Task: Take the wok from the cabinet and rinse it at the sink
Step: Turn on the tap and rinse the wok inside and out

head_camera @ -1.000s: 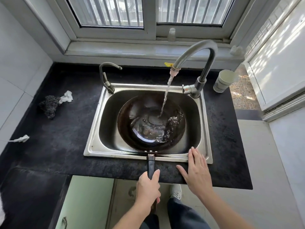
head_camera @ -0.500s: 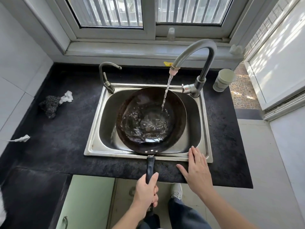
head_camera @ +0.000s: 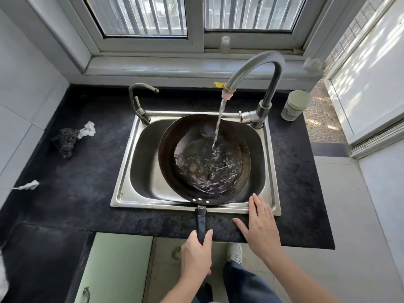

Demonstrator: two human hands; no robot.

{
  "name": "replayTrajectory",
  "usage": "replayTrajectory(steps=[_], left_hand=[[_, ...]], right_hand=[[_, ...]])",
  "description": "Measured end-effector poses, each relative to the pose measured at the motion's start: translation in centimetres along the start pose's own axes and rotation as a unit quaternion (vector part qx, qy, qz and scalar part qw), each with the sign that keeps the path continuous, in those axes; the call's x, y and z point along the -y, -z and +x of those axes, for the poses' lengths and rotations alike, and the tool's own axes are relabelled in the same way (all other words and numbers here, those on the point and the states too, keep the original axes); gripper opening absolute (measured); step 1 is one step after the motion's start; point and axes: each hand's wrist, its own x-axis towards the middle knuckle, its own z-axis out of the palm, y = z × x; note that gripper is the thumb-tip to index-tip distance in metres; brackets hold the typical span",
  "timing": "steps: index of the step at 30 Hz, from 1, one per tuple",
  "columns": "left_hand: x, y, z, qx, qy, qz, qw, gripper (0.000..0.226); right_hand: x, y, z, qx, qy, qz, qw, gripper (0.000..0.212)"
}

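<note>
Wok [head_camera: 203, 158] sits in the steel sink [head_camera: 122, 193], its dark round bowl filling most of the basin, nearer the right wall than the left. Its near rim, with three pale rivets, lies over the front rim of the sink, and the black handle [head_camera: 201, 221] sticks out across the dark counter [head_camera: 76, 182] toward the person. A stream of water [head_camera: 218, 123] falls from the tall curved tap [head_camera: 258, 68] into the bowl, where a pool of water churns and glints.

The left hand [head_camera: 196, 252] grips the near end of the handle, fingers wrapped round it and thumb lying along the top. The right hand [head_camera: 260, 224] holds nothing: it lies flat and palm down on the counter, fingers straight and slightly spread, fingertips on the front rim of the sink just beside the wok's edge.

A smaller tap [head_camera: 140, 101] stands at the back left corner of the sink. A paper cup [head_camera: 295, 106] stands on the counter right of the tall tap. Left of the sink lie a dark scouring pad [head_camera: 65, 141] touching a white scrap [head_camera: 88, 130], and another white scrap [head_camera: 27, 185] at the counter's left edge. A pale green cabinet door [head_camera: 115, 270] shows below the counter.
</note>
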Motion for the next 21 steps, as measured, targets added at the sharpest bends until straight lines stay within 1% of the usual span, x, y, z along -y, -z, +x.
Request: replayTrajectory(steps=[4, 7, 9, 16, 21], left_hand=[[-1.5, 0.3, 0.6, 0.034, 0.062, -0.053, 0.996, 0.037], [-2.6, 0.1, 1.1, 0.071, 0.105, -0.134, 0.983, 0.031], [-3.0, 0.2, 1.0, 0.087, 0.119, -0.179, 0.973, 0.026], [-1.1, 1.1, 0.2, 0.127, 0.115, -0.230, 0.958, 0.028], [-0.7, 1.3, 0.2, 0.139, 0.111, -0.255, 0.950, 0.027]], right_hand=[[0.0, 0.1, 0.0, 0.001, -0.002, 0.011, 1.000, 0.090], [0.0, 0.0, -0.1, -0.002, -0.002, 0.014, 1.000, 0.085], [0.0, 0.0, -0.1, -0.005, -0.003, 0.015, 1.000, 0.084], [0.0, 0.0, -0.1, -0.018, 0.001, 0.017, 1.000, 0.083], [0.1, 0.1, -0.1, -0.029, -0.002, 0.009, 1.000, 0.084]])
